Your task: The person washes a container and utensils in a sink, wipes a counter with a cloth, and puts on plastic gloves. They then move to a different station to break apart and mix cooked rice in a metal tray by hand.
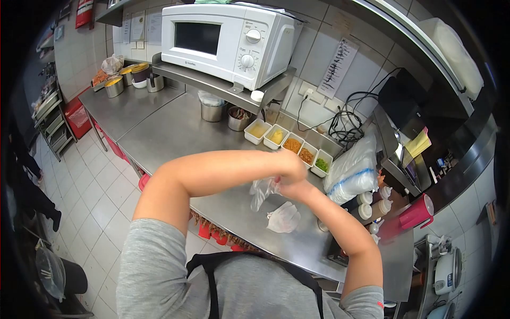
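Note:
My left hand [291,166] is curled over, bent at the wrist, just above my right hand. Its fingers point down and are mostly hidden, so what they grip cannot be made out. My right hand [295,189] pinches a clear plastic bag [262,193], which hangs down to the left over the steel counter [223,194]. Below the hands a small whitish, filled plastic bag [283,218] lies on the counter. Right behind the hands stands a row of white tubs, among them a tub of chopped green herbs [322,164] and a tub of orange-brown food [306,155].
A white microwave [223,45] sits on a raised shelf at the back. Steel pots [212,109] stand beneath it. To the right are a pack of plastic bags [353,170], squeeze bottles [381,204] and a pink jug [417,211]. Cables [345,125] hang on the wall.

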A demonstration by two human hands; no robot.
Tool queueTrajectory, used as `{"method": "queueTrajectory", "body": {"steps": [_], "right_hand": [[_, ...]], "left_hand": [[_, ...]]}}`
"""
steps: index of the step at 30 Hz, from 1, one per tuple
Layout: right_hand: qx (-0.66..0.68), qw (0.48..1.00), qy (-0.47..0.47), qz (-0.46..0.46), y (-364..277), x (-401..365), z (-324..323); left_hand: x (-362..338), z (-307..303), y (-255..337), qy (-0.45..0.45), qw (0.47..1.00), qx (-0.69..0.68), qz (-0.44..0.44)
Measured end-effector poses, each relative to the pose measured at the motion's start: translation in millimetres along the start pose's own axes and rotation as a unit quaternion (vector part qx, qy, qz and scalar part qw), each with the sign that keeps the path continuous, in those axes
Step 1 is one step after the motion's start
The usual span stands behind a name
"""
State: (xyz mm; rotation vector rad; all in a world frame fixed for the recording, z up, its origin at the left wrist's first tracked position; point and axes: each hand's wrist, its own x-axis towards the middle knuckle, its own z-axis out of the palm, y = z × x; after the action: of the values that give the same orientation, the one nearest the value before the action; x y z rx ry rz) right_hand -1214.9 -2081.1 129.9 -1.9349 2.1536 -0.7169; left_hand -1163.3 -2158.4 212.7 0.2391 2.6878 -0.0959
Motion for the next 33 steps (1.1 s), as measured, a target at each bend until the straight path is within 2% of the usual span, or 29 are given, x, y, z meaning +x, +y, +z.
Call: {"method": "queueTrajectory", "body": {"steps": [2, 4, 5, 7, 8, 9, 10, 11, 13, 14, 17, 18, 21, 22, 25, 26, 29, 32, 33], "right_hand": [[0.1, 0.992, 0.049, -0.057, 44.4, 9.3, 19.1], [0.193, 0.969, 0.097, -0.116, 69.9, 18.4, 22.2], [0.164, 0.976, 0.133, -0.05, 70.5, 16.6, 21.6], [0.117, 0.971, 0.187, 0.089, 35.3, 13.7, 6.1], [0.404, 0.881, 0.209, 0.128, 59.1, 17.7, 9.6], [0.653, 0.71, 0.213, 0.153, 84.0, 19.8, 10.4], [0.793, 0.581, 0.155, 0.096, 60.6, 3.8, -10.8], [0.811, 0.561, 0.156, 0.055, 57.2, -4.7, -16.6], [0.84, 0.521, 0.152, -0.028, 52.8, -15.7, -19.6], [0.854, 0.492, 0.161, -0.04, 49.2, -19.5, -21.0], [0.917, 0.37, 0.139, -0.058, 58.9, -20.7, -18.3], [0.925, 0.341, 0.154, -0.069, 62.8, -18.6, -16.8], [0.857, 0.429, 0.278, -0.059, 68.0, -16.2, -12.6], [0.873, 0.384, 0.297, -0.032, 65.1, -18.3, -17.7], [0.886, 0.377, 0.262, -0.056, 46.1, -32.0, -32.7], [0.891, 0.384, 0.219, -0.101, 54.5, -35.6, -30.1], [0.863, 0.447, 0.202, -0.12, 49.7, -44.1, -34.2], [0.867, 0.4, 0.292, -0.058, 61.6, -47.7, -33.8], [0.859, 0.402, 0.312, -0.056, 61.1, -47.9, -34.0]], "left_hand": [[17.0, 8.5, 19.0, 0.049, 0.994, 0.087, -0.046], [31.9, 21.3, 30.3, 0.234, 0.969, 0.06, -0.047], [38.9, 25.3, 34.9, 0.325, 0.943, 0.047, -0.048], [-10.2, 14.5, 54.4, 0.457, 0.882, -0.013, 0.109], [-7.3, 24.9, 59.6, 0.5, 0.847, -0.088, 0.16], [-3.3, 36.1, 66.8, 0.534, 0.802, -0.163, 0.214], [-6.9, 46.4, 71.7, 0.585, 0.757, -0.209, 0.204], [-10.5, 57.1, 75.4, 0.63, 0.707, -0.255, 0.196], [2.5, 82.0, 77.4, 0.701, 0.635, -0.315, 0.081], [10.6, 91.7, 76.5, 0.729, 0.592, -0.343, 0.021], [23.5, 102.8, 73.4, 0.669, 0.558, -0.49, 0.006], [27.6, 103.2, 69.9, 0.671, 0.557, -0.488, 0.029], [38.4, 105.5, 58.5, 0.669, 0.556, -0.489, 0.066], [38.4, 107.1, 58.7, 0.664, 0.57, -0.478, 0.077], [39.4, 110.6, 64.1, 0.646, 0.6, -0.459, 0.109], [40.7, 113.4, 66.2, 0.639, 0.605, -0.46, 0.117], [41.6, 115.1, 73.8, 0.623, 0.618, -0.463, 0.127], [43.7, 114.7, 75.6, 0.623, 0.624, -0.452, 0.134], [45.0, 114.6, 76.3, 0.626, 0.625, -0.447, 0.138]]}}
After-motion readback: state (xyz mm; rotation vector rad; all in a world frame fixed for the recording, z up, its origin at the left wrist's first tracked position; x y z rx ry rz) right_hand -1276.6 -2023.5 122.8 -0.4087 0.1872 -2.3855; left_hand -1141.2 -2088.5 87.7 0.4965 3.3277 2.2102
